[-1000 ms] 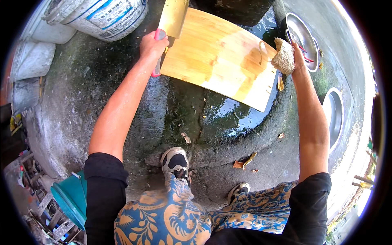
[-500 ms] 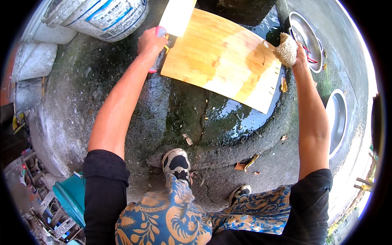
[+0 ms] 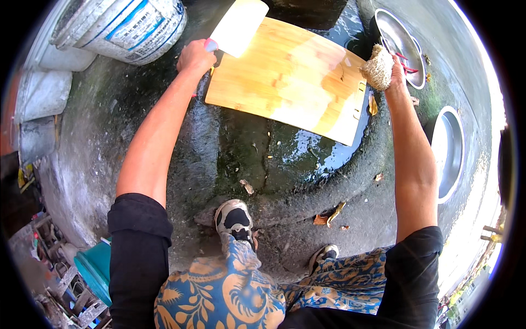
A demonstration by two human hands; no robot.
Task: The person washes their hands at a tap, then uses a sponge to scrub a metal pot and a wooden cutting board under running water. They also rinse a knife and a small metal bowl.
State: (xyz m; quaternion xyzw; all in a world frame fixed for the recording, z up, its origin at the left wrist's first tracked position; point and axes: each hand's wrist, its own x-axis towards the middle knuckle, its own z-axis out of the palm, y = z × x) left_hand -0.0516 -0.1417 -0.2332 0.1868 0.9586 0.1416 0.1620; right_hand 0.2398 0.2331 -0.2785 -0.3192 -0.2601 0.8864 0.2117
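Observation:
My left hand (image 3: 193,57) is closed around the pink-and-grey handle of a cleaver (image 3: 239,26). Its broad, bright blade lies over the upper left part of a wooden cutting board (image 3: 285,77). A pale, fibrous loofah (image 3: 378,68) is gripped in my right hand (image 3: 396,77), at the board's right edge. The board spans a dark, wet hollow in the concrete and carries patches of sunlight. Part of the cleaver's handle is hidden by my left fingers.
A stained white bucket (image 3: 129,30) stands at the upper left. On the right rest a metal pan (image 3: 399,41) with red pieces by its rim and a shallow metal basin (image 3: 450,153). A green tub (image 3: 94,268) sits lower left. Dry leaves (image 3: 329,218) lie on the concrete.
The cleaver has turned slightly, and less of its handle shows beside my left hand. My right hand with the loofah has shifted only a little. The whole view has moved slightly.

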